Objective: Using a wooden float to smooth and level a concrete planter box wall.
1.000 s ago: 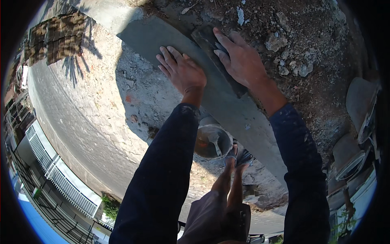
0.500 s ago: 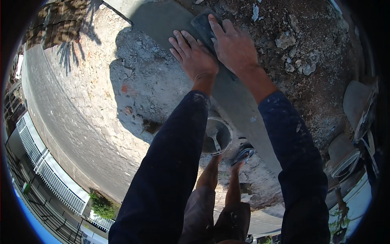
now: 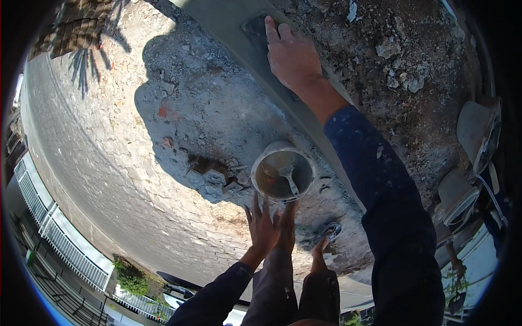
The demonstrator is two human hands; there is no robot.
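Legs and feet: seen at the lower centre, largely cut off by the frame edge; one sandal point(image 3: 328, 232) is made out on the rubble.

Left hand point(image 3: 263, 228): fingers spread fully open, nothing held; it is placed just below the bucket's near rim, and whether the fingertips touch the rim cannot be told.

Bucket point(image 3: 283, 172): a round, mortar-stained pail set on broken ground, near the grey strip. A trowel point(image 3: 288, 176) is stood inside it; the blade is sunk in the contents and hidden.

Grey strip point(image 3: 228, 24): a smooth band of wet cement run diagonally between paved ground and rubble; its upper end is cut off at the top edge.

Right hand point(image 3: 291, 57): laid flat, fingers extended, pressed on a dark float point(image 3: 255, 30) that rests on the strip. Most of the float is covered by the hand, so any closed grip on a handle cannot be made out.

Far right: pale containers, distorted by the lens rim, are hard to identify.
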